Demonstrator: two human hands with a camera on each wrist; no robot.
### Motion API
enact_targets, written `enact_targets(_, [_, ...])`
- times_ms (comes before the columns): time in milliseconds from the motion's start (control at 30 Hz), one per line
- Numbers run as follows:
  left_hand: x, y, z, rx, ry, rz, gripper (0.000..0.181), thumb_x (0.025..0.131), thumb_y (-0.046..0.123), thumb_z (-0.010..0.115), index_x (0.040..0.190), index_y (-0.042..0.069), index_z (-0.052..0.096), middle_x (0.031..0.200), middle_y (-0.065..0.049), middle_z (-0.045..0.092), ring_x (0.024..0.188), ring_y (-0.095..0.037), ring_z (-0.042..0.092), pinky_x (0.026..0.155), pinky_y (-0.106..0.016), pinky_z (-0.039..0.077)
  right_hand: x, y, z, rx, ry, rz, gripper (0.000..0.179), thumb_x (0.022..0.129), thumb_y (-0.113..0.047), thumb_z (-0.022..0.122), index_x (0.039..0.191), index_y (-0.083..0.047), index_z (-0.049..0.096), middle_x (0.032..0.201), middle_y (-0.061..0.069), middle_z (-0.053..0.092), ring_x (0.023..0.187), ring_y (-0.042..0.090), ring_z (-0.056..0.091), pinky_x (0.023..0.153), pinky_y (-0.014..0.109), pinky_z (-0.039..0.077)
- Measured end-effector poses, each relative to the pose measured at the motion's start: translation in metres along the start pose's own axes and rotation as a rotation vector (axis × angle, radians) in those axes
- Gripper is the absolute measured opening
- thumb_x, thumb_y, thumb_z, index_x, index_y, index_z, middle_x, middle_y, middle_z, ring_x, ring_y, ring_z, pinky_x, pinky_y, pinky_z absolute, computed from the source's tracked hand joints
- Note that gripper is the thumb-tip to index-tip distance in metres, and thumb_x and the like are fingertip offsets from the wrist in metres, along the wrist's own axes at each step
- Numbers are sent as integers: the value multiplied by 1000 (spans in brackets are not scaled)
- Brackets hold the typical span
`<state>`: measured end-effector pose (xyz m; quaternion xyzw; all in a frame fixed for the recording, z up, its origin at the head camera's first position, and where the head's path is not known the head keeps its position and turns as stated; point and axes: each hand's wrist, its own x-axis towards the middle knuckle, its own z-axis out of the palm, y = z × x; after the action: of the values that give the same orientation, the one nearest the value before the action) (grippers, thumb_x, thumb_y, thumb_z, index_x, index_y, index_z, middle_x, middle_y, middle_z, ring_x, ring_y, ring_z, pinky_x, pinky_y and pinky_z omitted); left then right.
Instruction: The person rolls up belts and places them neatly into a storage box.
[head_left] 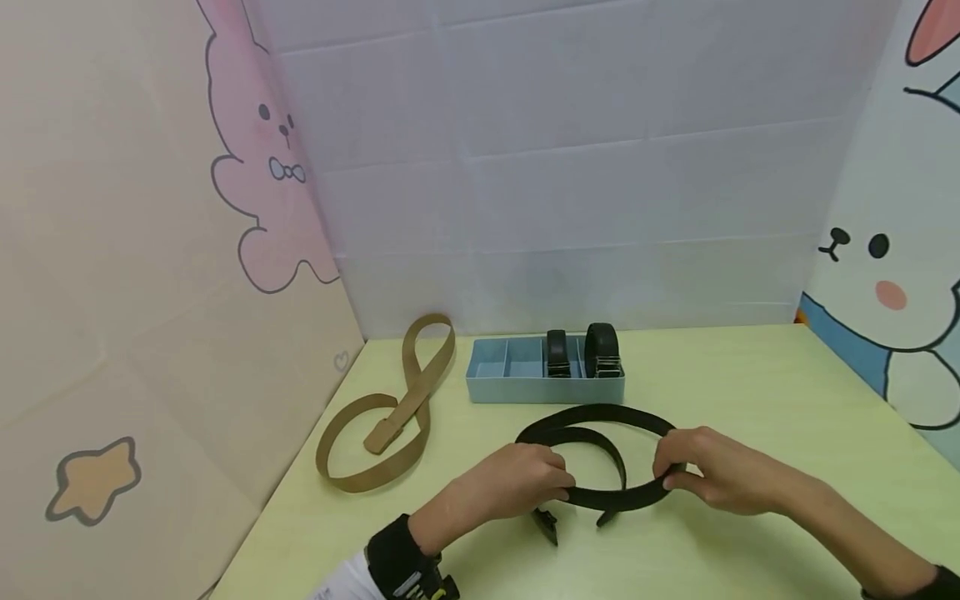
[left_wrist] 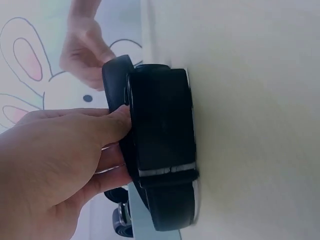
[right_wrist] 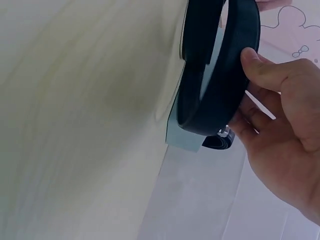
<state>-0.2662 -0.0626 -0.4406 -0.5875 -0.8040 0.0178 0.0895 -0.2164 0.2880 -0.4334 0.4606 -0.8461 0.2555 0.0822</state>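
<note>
A black belt [head_left: 615, 498] lies in loose loops near the front middle of the table. My left hand [head_left: 517, 482] pinches the strap on its left side; in the left wrist view the belt's buckle [left_wrist: 162, 120] is close beside those fingers. On the loop's right side my right hand [head_left: 723, 471] grips the strap between thumb and fingers, as the right wrist view of the belt [right_wrist: 225, 85] also shows. Behind the loops stands a light blue divided box [head_left: 543, 391]. Two rolled black belts, one smaller [head_left: 557, 354] and one larger [head_left: 602, 350], sit in its right-hand compartments.
A tan belt [head_left: 378, 475] lies in a figure-eight on the left of the pale yellow table [head_left: 750, 375]. Patterned cloth walls [head_left: 525, 208] rise behind the table and along both sides.
</note>
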Motion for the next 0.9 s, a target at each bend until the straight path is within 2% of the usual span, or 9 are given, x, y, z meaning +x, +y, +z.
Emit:
enact_targets(233, [3,8,-6,-180,-28,49,12,108,23,78,115,21,88,104,8,83,94,0,76,82,-4,49,-8,-7,-8,148,-120,4,20,102,-8,82,107,-27,81,103,-13,80,95,-3,70,77,25,59])
enact_targets(300, [4,9,-6,-197,-50,61,12,107,23,80,115,21,89,104,8,84,95,0,76,82,-3,49,-8,-8,-7,168,-152,0,19,103,-7,82,107,-26,82,102,-13,80,95,-5,70,76,24,59])
enact_targets(433, [8,10,-1,-209,-101,89,12,107,25,79,113,24,90,104,11,84,94,4,75,82,-1,48,-7,-9,1,136,-221,25,21,100,-4,83,103,-24,84,101,-14,80,95,-7,68,75,22,59])
enact_targets(533, [15,9,2,-239,-104,91,14,111,26,75,111,25,88,101,13,82,89,9,70,81,0,45,-7,-8,6,84,-254,50,25,97,0,85,100,-25,84,101,-16,79,94,-7,67,75,24,59])
enact_targets(600, [23,9,3,-250,-69,67,16,113,26,72,111,24,87,99,13,81,83,11,63,78,0,43,-7,-8,8,61,-263,71,26,96,1,85,99,-26,84,100,-18,78,94,-7,67,76,26,59])
enact_targets(733, [44,13,6,-230,26,-32,23,114,34,71,99,24,86,80,16,73,66,12,50,66,-3,38,-6,-11,11,27,-263,99,26,96,-2,86,99,-27,83,101,-20,76,93,-5,68,79,27,59])
enact_targets(800, [55,18,9,-258,39,-91,28,112,37,74,91,23,86,72,15,70,59,11,48,60,-5,36,-5,-16,13,16,-265,125,23,96,-6,88,102,-28,83,102,-21,75,94,-5,67,80,28,59])
enact_targets(900, [68,26,13,-340,8,-172,26,108,37,79,88,21,87,70,14,73,56,12,49,57,-5,39,-1,-25,21,33,-261,153,17,99,-15,89,107,-27,81,105,-19,75,96,-6,65,79,27,59])
